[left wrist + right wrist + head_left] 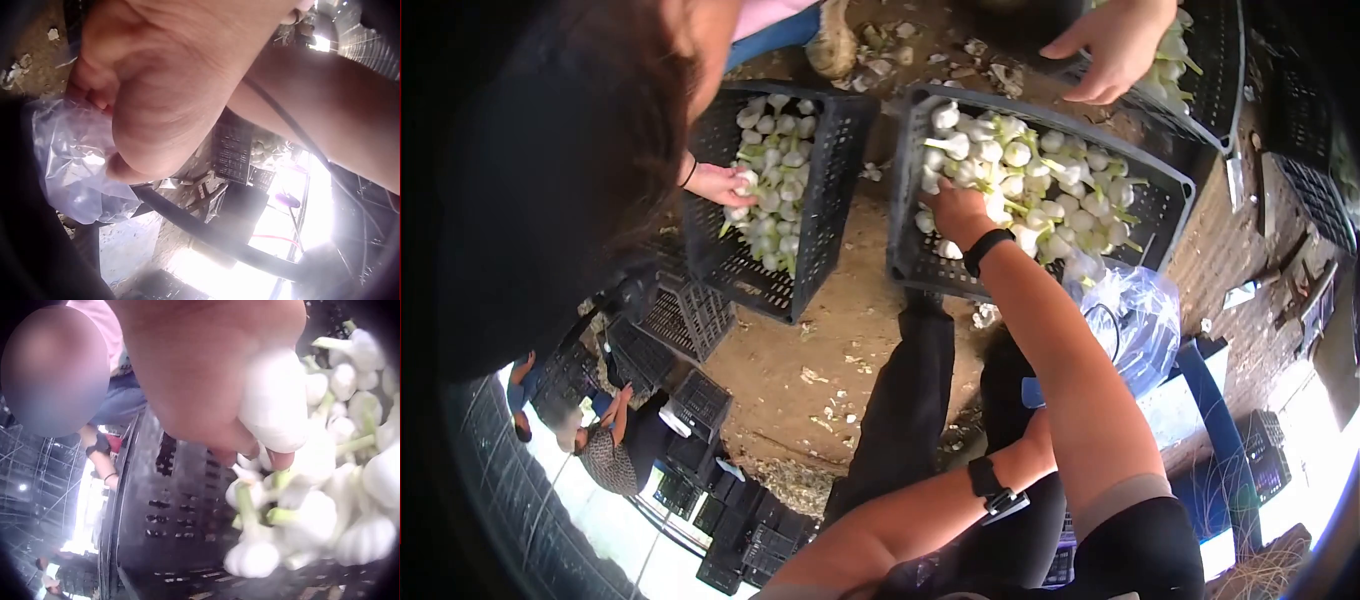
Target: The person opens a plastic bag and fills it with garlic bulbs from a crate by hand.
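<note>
My right hand (958,212) reaches into a black slatted crate (1165,205) of garlic bulbs with green stem stubs. In the right wrist view its fingers curl round a white garlic bulb (275,403), close over loose garlic (315,519) and near the crate wall (178,512). My left hand (1038,447) is partly covered by my right forearm in the head view. A clear plastic bag (1140,325) lies beyond it, beside the crate's near side. From the left wrist camera, thumb and fingers of that hand grip the bag (75,165).
A second black crate of garlic (825,215) stands tilted at left, where another person's hand (725,186) holds a bulb. Someone else's hand (1115,50) hangs above a third crate (1225,80). Stacked crates (690,320) and dry garlic scraps are on the dirt floor (800,390).
</note>
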Tool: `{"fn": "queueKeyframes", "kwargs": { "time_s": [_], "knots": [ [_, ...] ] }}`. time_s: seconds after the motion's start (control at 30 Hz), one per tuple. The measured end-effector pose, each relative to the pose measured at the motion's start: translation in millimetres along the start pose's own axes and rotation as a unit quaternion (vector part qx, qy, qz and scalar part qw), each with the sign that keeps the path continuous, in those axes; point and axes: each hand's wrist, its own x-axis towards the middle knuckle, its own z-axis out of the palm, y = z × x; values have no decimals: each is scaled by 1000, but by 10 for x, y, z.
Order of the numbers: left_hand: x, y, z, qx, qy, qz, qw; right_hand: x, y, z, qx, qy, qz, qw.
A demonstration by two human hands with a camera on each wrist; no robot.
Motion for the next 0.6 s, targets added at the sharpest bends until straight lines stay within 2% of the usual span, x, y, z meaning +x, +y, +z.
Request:
{"fn": "queueKeyframes", "kwargs": {
  "time_s": [0.03, 0.07, 0.1, 0.13, 0.17, 0.23, 0.3, 0.33, 0.37, 0.4, 0.43, 0.47, 0.5, 0.53, 0.57, 0.6],
  "knots": [
    [1, -9, 232, 248, -14, 50, 967, 34, -33, -38, 6, -26, 19, 999],
    [1, -17, 485, 624, 16, 103, 775, 33, -40, -61, 14, -32, 24, 999],
    [3, -22, 735, 794, 62, 143, 588, -9, -8, -87, 21, -40, 31, 999],
    [-63, 23, 885, 886, 83, 84, 447, -63, 50, -102, 26, -47, 39, 998],
    [-81, 45, 1016, 914, 108, 50, 389, -202, 113, -59, 54, 24, 48, 997],
    [-116, 90, 1286, 954, 142, -28, 262, -612, 161, -473, 133, 17, 95, 986],
    [-91, 111, 1243, 936, 171, 59, 300, -1120, 347, -650, 160, 129, 58, 977],
    [-76, 134, 1381, 913, 204, 73, 345, -1419, 370, -884, 322, 109, 96, 936],
    [-96, 151, 1504, 897, 234, 107, 359, -1733, 415, -1066, 472, 87, 136, 867],
    [-25, 158, 1305, 869, 274, 223, 347, -2060, 548, -1073, 573, 155, 89, 800],
    [-7, 220, 1422, 827, 255, 269, 424, -2409, 661, -1089, 658, 226, 43, 717],
    [27, 288, 1433, 799, 251, 326, 438, -2693, 669, -1158, 710, 276, 57, 645],
    [41, 376, 1482, 777, 239, 369, 451, -2987, 696, -1234, 770, 263, 111, 570],
    [39, 424, 1506, 744, 278, 350, 496, -3206, 837, -1088, 826, 248, 104, 495],
    [-31, 393, 1668, 685, 275, 354, 574, -3384, 969, -909, 877, 229, 89, 414],
    [-45, 402, 1656, 674, 262, 383, 574, -3488, 897, -878, 883, 238, 170, 368]
  ]
}}
